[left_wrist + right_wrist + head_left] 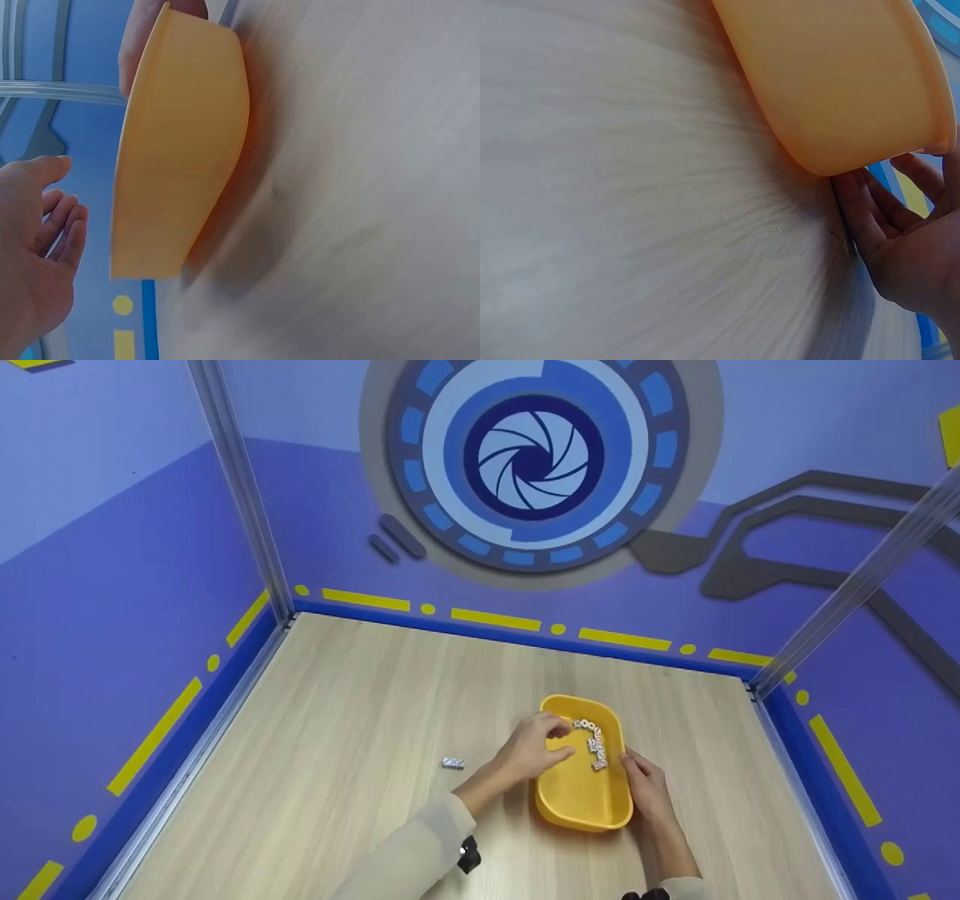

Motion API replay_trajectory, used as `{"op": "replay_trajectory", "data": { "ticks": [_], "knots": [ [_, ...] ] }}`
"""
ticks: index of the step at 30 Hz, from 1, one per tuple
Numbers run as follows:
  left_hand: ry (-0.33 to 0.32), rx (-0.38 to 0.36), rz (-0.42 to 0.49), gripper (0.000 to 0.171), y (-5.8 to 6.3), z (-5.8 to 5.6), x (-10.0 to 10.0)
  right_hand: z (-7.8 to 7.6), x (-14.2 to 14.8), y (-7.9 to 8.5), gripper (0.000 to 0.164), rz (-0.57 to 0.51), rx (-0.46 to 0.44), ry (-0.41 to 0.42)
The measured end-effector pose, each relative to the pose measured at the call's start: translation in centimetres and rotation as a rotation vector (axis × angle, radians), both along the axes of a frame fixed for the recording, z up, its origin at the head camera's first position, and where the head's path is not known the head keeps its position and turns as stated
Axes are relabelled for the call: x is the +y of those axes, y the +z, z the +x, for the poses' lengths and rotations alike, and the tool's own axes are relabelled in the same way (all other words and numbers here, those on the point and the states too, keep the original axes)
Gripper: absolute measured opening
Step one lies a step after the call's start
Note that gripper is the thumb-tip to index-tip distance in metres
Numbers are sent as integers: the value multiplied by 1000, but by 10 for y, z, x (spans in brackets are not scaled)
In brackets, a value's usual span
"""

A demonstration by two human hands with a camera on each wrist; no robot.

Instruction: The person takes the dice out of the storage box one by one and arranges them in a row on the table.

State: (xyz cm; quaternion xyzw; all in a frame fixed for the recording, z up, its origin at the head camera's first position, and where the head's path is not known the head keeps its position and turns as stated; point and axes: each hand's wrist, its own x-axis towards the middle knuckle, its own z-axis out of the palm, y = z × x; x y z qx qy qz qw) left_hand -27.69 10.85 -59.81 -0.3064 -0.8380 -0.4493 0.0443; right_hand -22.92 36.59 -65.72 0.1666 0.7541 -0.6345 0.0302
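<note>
A yellow plastic bin has small white block-like pieces with dark marks lying in a curved line along its right inner side. My left hand hovers over the bin's left rim, its thumb and bent fingers apart. In the left wrist view nothing shows between that hand's fingers. My right hand holds the bin's right side, thumb at the rim. From the right wrist view, its fingers are against the outside of the bin, near the bottom edge. Whether the pieces are joined I cannot tell.
A small piece with a silvery, marked surface lies on the wooden table, left of the bin. Blue and purple printed panels with metal corner posts enclose the table at the back and both sides.
</note>
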Motion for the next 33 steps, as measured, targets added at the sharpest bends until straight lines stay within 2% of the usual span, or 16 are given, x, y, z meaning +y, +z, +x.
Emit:
{"op": "replay_trajectory", "data": {
  "ticks": [7,14,18,21,26,33],
  "knots": [
    [-11,-70,-44,25,-3,-4,26,1,1,-1,60,-23,2,-12],
    [-6,-66,-113,23,-8,-10,49,2,0,-1,57,-43,26,-23],
    [23,-79,-132,24,-19,-15,55,0,-4,0,53,-23,31,-25],
    [32,-78,-146,24,-23,-17,57,0,-4,1,55,12,27,-19],
    [-1,-60,-157,25,-20,-15,61,0,-3,-1,59,35,20,-11],
    [-45,-37,-173,24,-22,-15,70,-1,-4,-3,55,56,56,-10]
  ]
}}
